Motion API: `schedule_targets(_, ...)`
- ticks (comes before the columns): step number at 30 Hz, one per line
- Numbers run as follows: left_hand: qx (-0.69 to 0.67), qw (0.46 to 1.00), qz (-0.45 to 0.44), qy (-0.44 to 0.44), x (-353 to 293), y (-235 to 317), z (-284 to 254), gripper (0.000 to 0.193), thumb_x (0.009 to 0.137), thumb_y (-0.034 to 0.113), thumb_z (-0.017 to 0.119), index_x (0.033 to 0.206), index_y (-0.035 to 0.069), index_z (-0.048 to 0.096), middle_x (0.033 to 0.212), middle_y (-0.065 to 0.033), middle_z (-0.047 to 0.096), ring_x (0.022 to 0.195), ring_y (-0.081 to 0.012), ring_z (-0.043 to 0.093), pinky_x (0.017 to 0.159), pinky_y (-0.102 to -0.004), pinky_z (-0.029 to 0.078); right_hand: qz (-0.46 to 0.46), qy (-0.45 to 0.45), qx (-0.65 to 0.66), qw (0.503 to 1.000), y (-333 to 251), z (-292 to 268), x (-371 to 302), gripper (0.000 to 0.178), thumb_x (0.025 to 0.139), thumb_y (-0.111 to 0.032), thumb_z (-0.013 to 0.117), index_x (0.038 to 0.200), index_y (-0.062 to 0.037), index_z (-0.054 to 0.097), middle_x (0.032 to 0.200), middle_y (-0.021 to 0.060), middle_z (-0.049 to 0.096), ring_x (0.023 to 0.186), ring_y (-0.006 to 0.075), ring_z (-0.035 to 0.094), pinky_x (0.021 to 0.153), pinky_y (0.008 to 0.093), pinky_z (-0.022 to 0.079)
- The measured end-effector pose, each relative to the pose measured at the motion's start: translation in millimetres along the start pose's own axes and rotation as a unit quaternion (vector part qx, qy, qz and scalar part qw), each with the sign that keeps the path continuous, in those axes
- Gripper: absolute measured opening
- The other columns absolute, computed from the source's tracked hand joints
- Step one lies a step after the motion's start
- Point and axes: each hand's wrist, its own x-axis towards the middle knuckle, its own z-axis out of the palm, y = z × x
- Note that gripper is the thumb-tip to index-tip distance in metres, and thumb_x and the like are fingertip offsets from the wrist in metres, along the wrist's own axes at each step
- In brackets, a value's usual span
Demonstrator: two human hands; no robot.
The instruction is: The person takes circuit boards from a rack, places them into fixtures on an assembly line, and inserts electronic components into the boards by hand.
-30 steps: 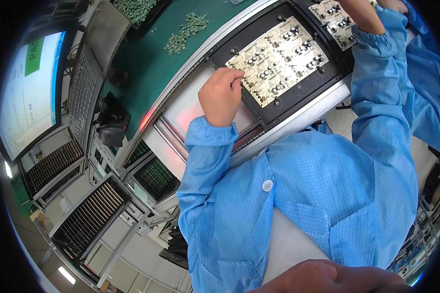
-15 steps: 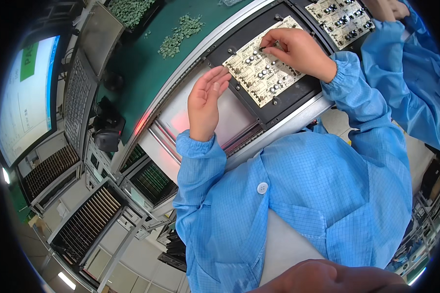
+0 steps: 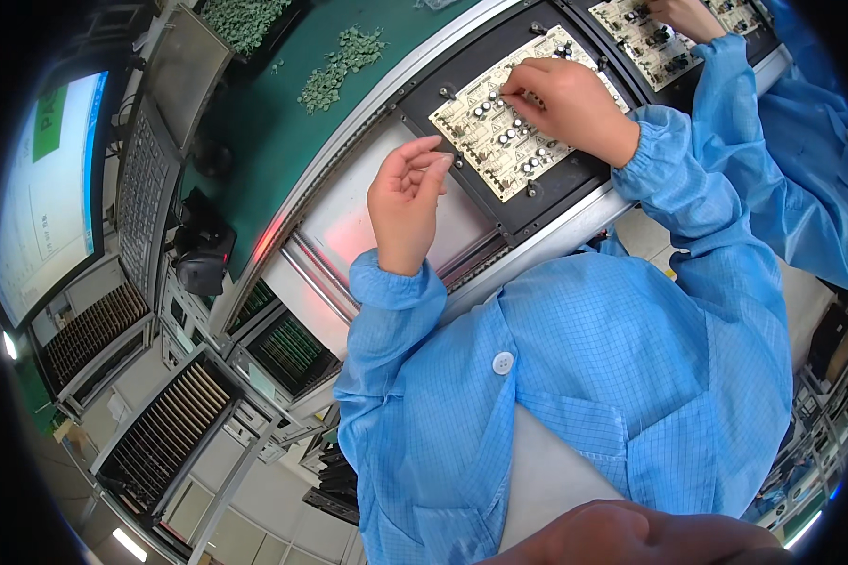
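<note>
My right hand (image 3: 577,105) reaches over a pale circuit board (image 3: 473,143). Its thumb and forefinger are pinched together just above the board, by a row of small round capacitors (image 3: 486,105). Whatever is between those fingertips is too small to make out. The board sits in a black carrier tray (image 3: 567,181) with small posts around its edge. Off the board's left side, my left hand (image 3: 407,202) is raised above the rail line, fingers loosely bent and apart from the thumb. No held object shows in it.
Loose green components (image 3: 341,71) are heaped on the green bench beyond the metal rail (image 3: 339,141). A co-worker's hand (image 3: 690,17) works at a second board (image 3: 636,38) on the right. A monitor (image 3: 57,188), keyboard (image 3: 141,184) and slotted racks (image 3: 174,424) stand left.
My left hand has turned and its fingers have curled more, from a flatter palm. My right hand has shifted slightly left, still pinched over the board. The co-worker's hands have moved over the second board.
</note>
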Motion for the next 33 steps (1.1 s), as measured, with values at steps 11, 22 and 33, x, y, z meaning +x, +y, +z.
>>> schedule_targets(11,0.344,0.916,0.206,0.005,-2,5,35,0.012,0.089,0.004,0.075,0.101,0.008,0.075,0.097,-0.0071,0.073,0.081,-0.0296,0.072,0.07,-0.0372,0.057,0.195,-0.005,0.447,0.873,20,-14,-3,0.018,0.105,-0.005,0.063,0.122,-0.0081,0.064,0.129,0.0068,0.068,0.122,0.0169,0.067,0.101,0.0315,0.056)
schedule_targets(22,0.387,0.867,0.314,0.0,2,-3,38,0.018,0.084,0.001,0.074,0.098,0.012,0.076,0.097,-0.0036,0.072,0.086,-0.0266,0.072,0.073,-0.0377,0.058,0.325,-0.049,0.513,0.793,26,-30,-16,0.036,0.111,-0.018,0.058,0.144,-0.0035,0.059,0.14,0.011,0.068,0.108,0.0086,0.069,0.096,0.0217,0.056)
schedule_targets(33,0.378,0.873,0.305,-0.036,10,1,34,0.018,0.084,0.003,0.076,0.099,0.014,0.077,0.095,-0.0032,0.073,0.076,-0.0252,0.07,0.067,-0.0362,0.057,0.302,-0.025,0.47,0.829,4,-34,-12,0.036,0.112,-0.02,0.057,0.144,-0.0047,0.061,0.13,0.0055,0.072,0.095,0.0068,0.069,0.085,0.0201,0.056)
